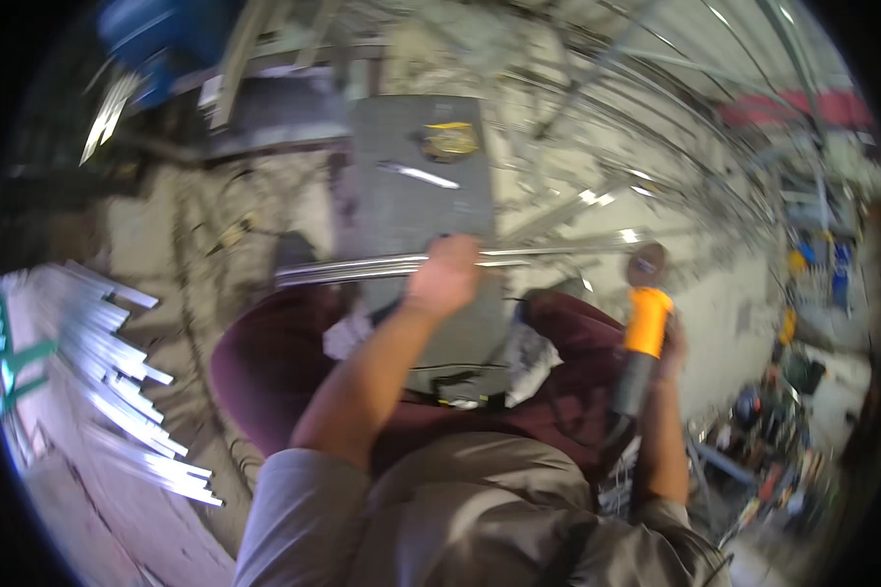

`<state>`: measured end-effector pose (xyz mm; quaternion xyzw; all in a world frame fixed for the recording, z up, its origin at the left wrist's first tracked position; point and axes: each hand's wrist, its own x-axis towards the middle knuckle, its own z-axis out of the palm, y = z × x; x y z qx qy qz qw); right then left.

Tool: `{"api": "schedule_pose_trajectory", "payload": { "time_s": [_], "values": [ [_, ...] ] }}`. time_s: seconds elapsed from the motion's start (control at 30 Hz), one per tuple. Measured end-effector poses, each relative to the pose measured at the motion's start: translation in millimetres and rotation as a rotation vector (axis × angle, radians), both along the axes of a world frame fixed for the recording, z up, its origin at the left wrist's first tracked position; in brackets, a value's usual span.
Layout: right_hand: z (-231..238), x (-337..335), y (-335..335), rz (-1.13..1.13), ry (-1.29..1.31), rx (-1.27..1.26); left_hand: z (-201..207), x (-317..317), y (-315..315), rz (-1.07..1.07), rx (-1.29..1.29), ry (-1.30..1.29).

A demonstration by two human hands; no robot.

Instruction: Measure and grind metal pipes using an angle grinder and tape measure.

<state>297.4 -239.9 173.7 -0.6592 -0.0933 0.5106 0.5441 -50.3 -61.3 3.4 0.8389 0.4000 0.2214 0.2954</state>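
Observation:
My left hand is closed round a thin bundle of shiny metal tubes, which lies crosswise over a long grey board between my knees. An orange and dark grey angle grinder is in my right hand, at my right knee. Its round brown disc points away from me, just past the tubes' right part; whether they touch is unclear. The grinder's body hides most of that hand's fingers. Farther up the board lie a silvery pen-like tool and a yellow coiled item.
Many cut metal pieces lie in a row at the left. Long metal bars stretch across the far right. Tools and clutter cover the floor at the lower right. A blue container stands at the far left.

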Motion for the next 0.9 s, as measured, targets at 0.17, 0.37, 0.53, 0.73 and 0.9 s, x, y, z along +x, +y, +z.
{"api": "schedule_pose_trajectory", "payload": {
  "time_s": [0.17,0.37,0.53,0.73,0.9],
  "values": [
    [-34,-27,19,0.122,-0.022,0.029,11,12,-1,0.011,0.211,0.022],
    [-79,-35,24,0.211,-0.013,0.044,15,24,-1,0.018,0.325,0.085],
    [-97,-41,20,0.449,-0.188,0.069,20,32,-3,0.029,0.293,0.147],
    [-96,-51,25,0.508,-0.178,-0.014,20,32,-2,0.045,0.298,0.167],
    [-94,-56,26,0.504,-0.115,-0.049,14,30,-3,0.046,0.302,0.138]
  ]
}}
